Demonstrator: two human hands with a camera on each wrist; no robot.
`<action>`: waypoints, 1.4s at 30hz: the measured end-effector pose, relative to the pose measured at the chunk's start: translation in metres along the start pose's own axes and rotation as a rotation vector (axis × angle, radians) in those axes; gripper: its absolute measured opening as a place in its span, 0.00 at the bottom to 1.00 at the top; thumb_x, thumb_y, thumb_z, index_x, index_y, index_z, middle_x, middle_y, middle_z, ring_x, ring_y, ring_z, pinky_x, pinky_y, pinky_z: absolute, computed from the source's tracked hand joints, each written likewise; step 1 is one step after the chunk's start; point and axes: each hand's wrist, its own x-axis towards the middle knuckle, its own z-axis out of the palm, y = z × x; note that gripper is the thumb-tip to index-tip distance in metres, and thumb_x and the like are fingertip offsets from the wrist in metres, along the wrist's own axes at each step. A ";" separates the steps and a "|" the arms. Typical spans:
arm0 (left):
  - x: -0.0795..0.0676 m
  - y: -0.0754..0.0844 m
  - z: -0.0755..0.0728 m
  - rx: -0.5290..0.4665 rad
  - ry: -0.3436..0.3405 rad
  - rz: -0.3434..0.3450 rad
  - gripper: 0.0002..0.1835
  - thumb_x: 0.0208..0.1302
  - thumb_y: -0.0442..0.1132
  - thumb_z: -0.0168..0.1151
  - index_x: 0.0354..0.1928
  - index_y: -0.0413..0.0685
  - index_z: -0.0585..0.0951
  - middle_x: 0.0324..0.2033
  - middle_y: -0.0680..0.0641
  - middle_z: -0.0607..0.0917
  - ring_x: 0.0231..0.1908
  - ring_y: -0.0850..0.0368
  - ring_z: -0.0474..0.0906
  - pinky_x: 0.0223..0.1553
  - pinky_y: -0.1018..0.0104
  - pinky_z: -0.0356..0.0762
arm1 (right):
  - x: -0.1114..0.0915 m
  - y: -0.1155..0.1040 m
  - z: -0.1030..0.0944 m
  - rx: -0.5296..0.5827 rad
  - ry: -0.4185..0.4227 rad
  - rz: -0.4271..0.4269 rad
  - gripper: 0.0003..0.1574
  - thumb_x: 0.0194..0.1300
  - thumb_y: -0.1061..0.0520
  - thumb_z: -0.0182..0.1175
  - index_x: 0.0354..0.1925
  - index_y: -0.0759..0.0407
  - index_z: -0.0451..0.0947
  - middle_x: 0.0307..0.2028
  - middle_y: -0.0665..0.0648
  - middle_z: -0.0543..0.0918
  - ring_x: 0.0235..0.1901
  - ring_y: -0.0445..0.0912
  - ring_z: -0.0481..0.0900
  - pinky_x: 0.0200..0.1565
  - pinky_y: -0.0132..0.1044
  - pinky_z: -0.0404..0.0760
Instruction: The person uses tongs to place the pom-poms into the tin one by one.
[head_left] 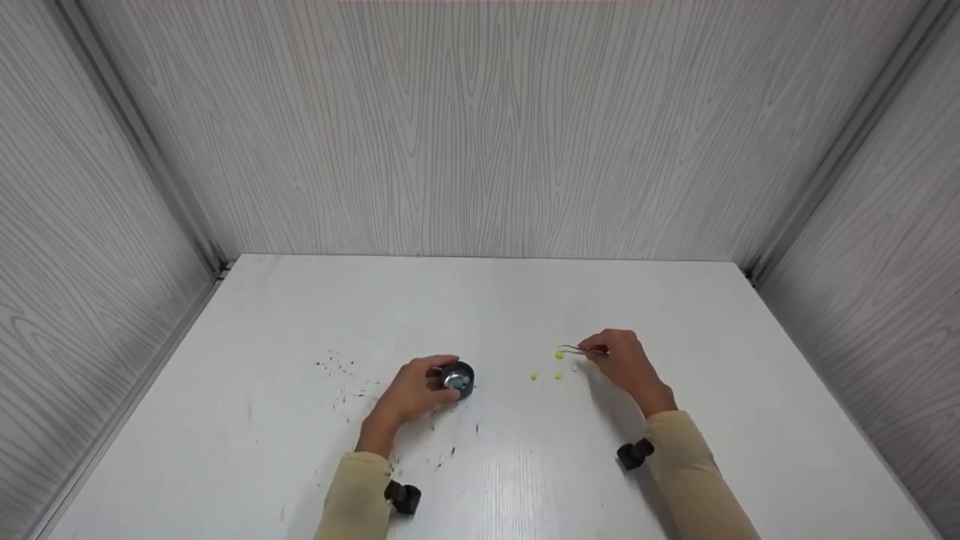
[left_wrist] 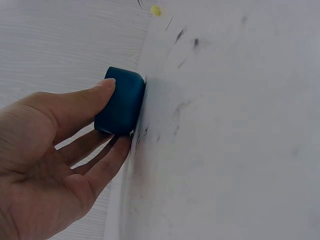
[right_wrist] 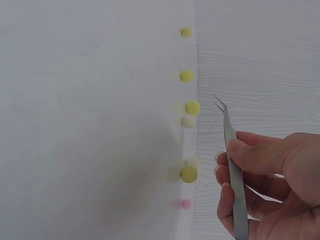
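Observation:
My left hand [head_left: 411, 391] grips a small blue cup [left_wrist: 124, 106] between thumb and fingers, its base at the white tabletop. In the head view its shiny inside holds a few small bluish pieces [head_left: 458, 382]. With my right hand [head_left: 628, 369] I hold metal tweezers [right_wrist: 237, 192] between thumb and fingers. Their thin bent tips are slightly apart, with nothing between them. Close by the tips is a yellow ball [right_wrist: 192, 107] on the table. More yellow balls [right_wrist: 188, 174], a pale one [right_wrist: 188, 121] and a pink one [right_wrist: 186, 203] lie around it.
Dark smudges and specks [head_left: 335, 364] mark the white tabletop [head_left: 517, 465], around and left of my left hand. Wood-grain panels [head_left: 472, 135] stand at the back and both sides. A black wrist device [head_left: 634, 454] sits at each sleeve.

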 end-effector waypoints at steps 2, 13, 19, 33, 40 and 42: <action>0.000 -0.001 0.000 -0.002 -0.005 0.008 0.31 0.63 0.33 0.72 0.68 0.42 0.77 0.65 0.33 0.79 0.64 0.34 0.78 0.67 0.41 0.75 | 0.000 0.001 0.000 -0.005 -0.007 0.014 0.11 0.62 0.72 0.67 0.42 0.66 0.90 0.40 0.64 0.91 0.42 0.57 0.88 0.46 0.52 0.87; 0.000 -0.002 -0.001 -0.006 -0.016 0.025 0.31 0.63 0.32 0.72 0.69 0.40 0.76 0.65 0.32 0.78 0.64 0.34 0.78 0.66 0.42 0.77 | 0.002 0.006 0.002 -0.032 -0.019 0.064 0.12 0.64 0.72 0.65 0.44 0.66 0.90 0.41 0.65 0.91 0.46 0.60 0.87 0.51 0.54 0.86; 0.000 0.000 -0.002 0.004 -0.019 0.013 0.31 0.63 0.32 0.72 0.69 0.41 0.76 0.65 0.33 0.79 0.64 0.35 0.78 0.66 0.43 0.77 | 0.002 0.005 0.002 -0.042 -0.034 0.094 0.11 0.64 0.72 0.65 0.43 0.67 0.90 0.42 0.66 0.90 0.48 0.62 0.86 0.53 0.56 0.85; 0.000 0.000 -0.001 -0.002 -0.012 0.030 0.31 0.63 0.32 0.72 0.68 0.40 0.76 0.65 0.32 0.79 0.64 0.34 0.78 0.67 0.41 0.76 | 0.000 0.002 0.000 -0.071 -0.064 0.144 0.11 0.64 0.71 0.66 0.42 0.66 0.91 0.42 0.66 0.90 0.44 0.59 0.86 0.48 0.54 0.85; 0.000 -0.002 0.000 -0.005 -0.013 0.053 0.31 0.62 0.33 0.73 0.68 0.38 0.76 0.64 0.32 0.79 0.63 0.33 0.78 0.66 0.41 0.75 | -0.002 0.004 0.001 -0.073 -0.038 0.127 0.11 0.64 0.73 0.65 0.41 0.66 0.91 0.42 0.66 0.89 0.44 0.60 0.85 0.49 0.54 0.85; 0.001 -0.002 0.000 0.000 -0.010 0.053 0.31 0.62 0.33 0.73 0.67 0.38 0.77 0.64 0.32 0.79 0.63 0.33 0.79 0.66 0.41 0.76 | -0.002 0.004 0.001 -0.078 -0.036 0.117 0.11 0.64 0.73 0.64 0.40 0.66 0.91 0.41 0.67 0.89 0.45 0.61 0.85 0.49 0.55 0.85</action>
